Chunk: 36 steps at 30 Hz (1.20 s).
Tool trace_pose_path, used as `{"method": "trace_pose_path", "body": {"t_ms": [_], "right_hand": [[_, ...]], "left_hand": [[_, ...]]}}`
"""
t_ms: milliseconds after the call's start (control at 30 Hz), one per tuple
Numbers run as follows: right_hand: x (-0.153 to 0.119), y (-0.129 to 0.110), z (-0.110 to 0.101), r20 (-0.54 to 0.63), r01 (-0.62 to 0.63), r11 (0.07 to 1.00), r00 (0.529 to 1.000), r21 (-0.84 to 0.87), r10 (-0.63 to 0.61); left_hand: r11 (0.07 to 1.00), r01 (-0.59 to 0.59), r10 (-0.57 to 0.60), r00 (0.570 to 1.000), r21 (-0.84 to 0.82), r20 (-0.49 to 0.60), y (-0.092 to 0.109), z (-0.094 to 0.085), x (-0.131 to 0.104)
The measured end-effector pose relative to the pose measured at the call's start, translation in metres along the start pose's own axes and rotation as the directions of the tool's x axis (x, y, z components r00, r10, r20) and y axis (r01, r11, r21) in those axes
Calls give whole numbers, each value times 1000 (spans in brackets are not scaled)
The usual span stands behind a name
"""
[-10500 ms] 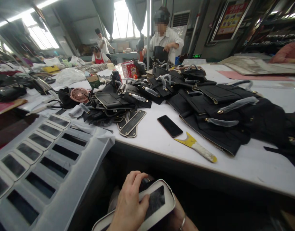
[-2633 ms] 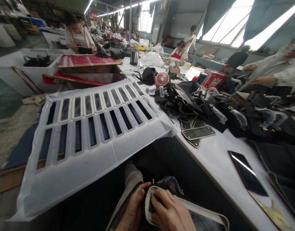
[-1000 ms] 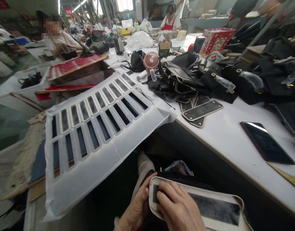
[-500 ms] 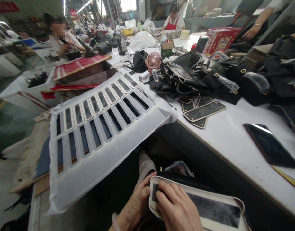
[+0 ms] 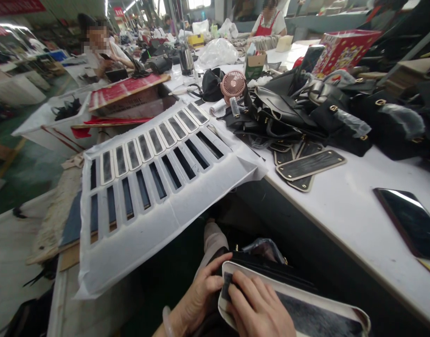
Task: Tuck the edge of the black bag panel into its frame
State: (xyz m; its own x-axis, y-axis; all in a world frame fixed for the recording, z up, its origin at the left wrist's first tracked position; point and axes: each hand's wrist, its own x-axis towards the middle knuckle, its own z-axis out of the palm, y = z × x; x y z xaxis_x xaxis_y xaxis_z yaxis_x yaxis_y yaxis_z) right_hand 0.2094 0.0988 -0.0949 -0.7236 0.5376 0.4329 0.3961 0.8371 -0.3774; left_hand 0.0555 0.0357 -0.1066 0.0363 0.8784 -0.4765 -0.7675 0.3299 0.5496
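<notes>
While the left hand [image 5: 204, 288] grips the near-left end of a black handbag [image 5: 274, 267], thumb and forefinger closed along its edge and the other fingers hidden, the right hand [image 5: 260, 304] lies over the upturned cream-bordered base [image 5: 327, 311] with bent fingers pressed to its dark strip. Whether these fingertips pinch anything cannot be told. Just beyond the hands, the bag's plastic-wrapped handle [image 5: 266, 247] projects from its far side. Forward and left of the left hand, cream-edged panels [image 5: 144, 147] stand in a row on a slotted white sheet [image 5: 173, 222]; ahead of the right hand lie oblong panels with metal eyelets [image 5: 311, 164], and farther right a smartphone [image 5: 411, 222]. Likely faults: uneven pressure from the right fingers could shift or crease the strip; a slackened left grip could let the bag tip, since its support is hidden, toward the dark space below the table edge; and the cream border, apparently raised at the far-right corner, could lift further if pushed from the opposite end.
</notes>
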Motion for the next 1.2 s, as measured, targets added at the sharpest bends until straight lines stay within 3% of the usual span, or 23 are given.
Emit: {"method": "trace_pose_path", "body": {"t_ms": [267, 400, 567, 633, 700, 767, 833, 967, 1100, 1167, 1200], "right_hand": [[-1, -2, 4, -32, -4, 1000, 999, -24, 3], [-2, -5, 2, -21, -56, 998, 998, 22, 57], [6, -3, -10, 84, -139, 973, 989, 183, 125], [8, -1, -18, 152, -200, 944, 975, 263, 164], [9, -1, -24, 187, -243, 922, 963, 301, 192], [7, -1, -27, 196, -259, 914, 959, 312, 205], [5, -3, -27, 187, -247, 917, 963, 314, 195], [8, -11, -26, 99, -205, 929, 978, 308, 183], [9, -14, -43, -137, -101, 905, 976, 414, 171], [-2, -4, -64, -293, -68, 905, 934, 420, 206], [-12, 6, -76, -344, -127, 901, 895, 414, 284]], "left_hand": [[997, -2, 3, 1000, 73, -10, 0, -5, 2], [957, -32, 47, 998, 288, -47, 0, -12, 4], [812, -139, 223, 971, 567, -82, 2, -13, 3], [846, -140, 198, 979, 515, -59, 1, -11, 0], [926, -132, 148, 989, 355, -17, -1, -10, -4], [968, -147, 146, 989, 203, 19, -5, -10, -7], [975, -161, 162, 987, 156, 11, -7, -9, -8], [909, -171, 193, 981, 379, -20, 0, -3, -9], [700, -193, 266, 964, 688, -1, 8, -1, -8], [609, -207, 277, 960, 766, 39, 9, -5, -6], [582, -211, 272, 961, 785, 57, 10, -8, -4]]}}
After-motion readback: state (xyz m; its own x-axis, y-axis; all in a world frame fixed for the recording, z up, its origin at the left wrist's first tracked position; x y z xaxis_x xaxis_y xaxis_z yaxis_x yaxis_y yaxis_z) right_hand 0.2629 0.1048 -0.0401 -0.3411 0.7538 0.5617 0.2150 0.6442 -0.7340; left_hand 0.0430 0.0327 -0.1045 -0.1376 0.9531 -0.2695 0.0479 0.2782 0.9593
